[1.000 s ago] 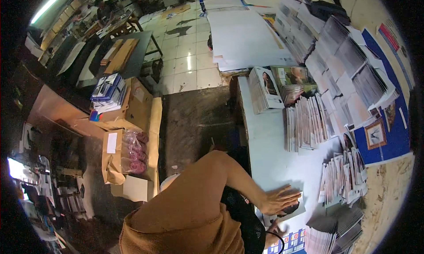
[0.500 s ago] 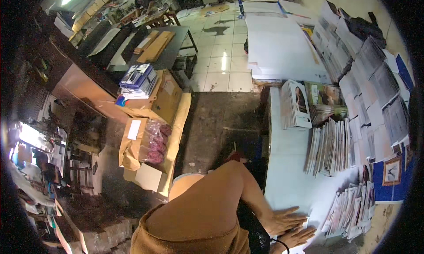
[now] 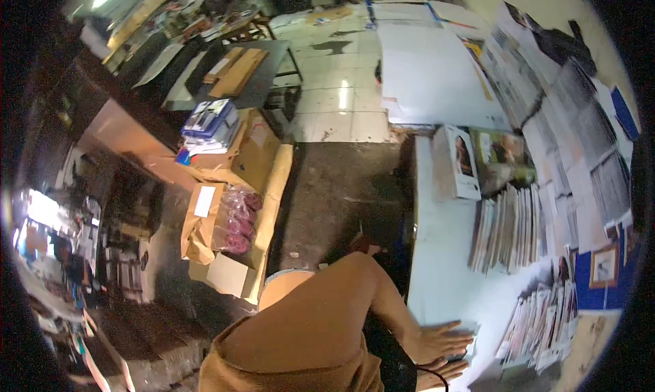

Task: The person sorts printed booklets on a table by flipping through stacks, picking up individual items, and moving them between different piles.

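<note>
My left hand lies flat with fingers spread on a small pale stack of printed sheets at the near edge of the white table. The brown sleeve of that arm crosses the lower middle of the picture. Just below it, my right hand, with a dark band at the wrist, rests beside the same stack, fingers stretched out and partly cut off by the rim. Neither hand grips anything.
Fanned rows of magazines and booklets cover the table, with an upright magazine stack further back. Left of the table is dark floor, an open cardboard box with a pink bag, and a book pile.
The view has swung toward the floor and the boxes. Both hands now sit lower and further right in the picture, still pressed flat on the sheets at the table edge.
</note>
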A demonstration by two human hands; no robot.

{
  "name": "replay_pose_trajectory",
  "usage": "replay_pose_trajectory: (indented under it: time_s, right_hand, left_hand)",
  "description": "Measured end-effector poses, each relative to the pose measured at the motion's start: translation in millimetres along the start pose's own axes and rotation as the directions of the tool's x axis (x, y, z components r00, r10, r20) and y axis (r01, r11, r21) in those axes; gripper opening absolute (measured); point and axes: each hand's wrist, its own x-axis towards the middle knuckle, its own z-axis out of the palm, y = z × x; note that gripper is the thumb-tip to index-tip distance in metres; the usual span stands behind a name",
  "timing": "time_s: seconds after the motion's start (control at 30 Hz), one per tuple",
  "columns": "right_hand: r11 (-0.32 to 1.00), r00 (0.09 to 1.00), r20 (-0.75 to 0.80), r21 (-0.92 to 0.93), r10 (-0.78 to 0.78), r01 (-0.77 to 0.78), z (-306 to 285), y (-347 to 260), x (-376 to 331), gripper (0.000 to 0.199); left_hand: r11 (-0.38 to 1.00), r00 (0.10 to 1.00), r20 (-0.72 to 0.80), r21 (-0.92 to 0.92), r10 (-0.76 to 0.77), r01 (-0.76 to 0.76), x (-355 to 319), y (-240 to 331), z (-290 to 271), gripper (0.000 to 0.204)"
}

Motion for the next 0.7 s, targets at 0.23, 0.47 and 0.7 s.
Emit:
replay_pose_trajectory:
  time_s: [0.23,0.47,0.7]
  right_hand:
    - [0.964,0.982,0.187,0.260,-0.002,-0.048,-39,-21,-23,0.068]
    - [-0.335,0.705,0.618,0.784,0.348,-0.522,-73,-1,-34,0.070]
    - [-0.223,0.688,0.642,0.765,0.340,-0.604,-99,-3,8,0.034]
  left_hand:
    - [0.991,0.963,0.269,-0.129,0.017,0.018,0,12,-83,0.080]
    - [0.974,0.987,0.160,0.215,0.028,-0.063,3,-5,-50,0.068]
    - [0.967,0.975,0.064,0.126,0.214,-0.221,14,8,-55,0.071]
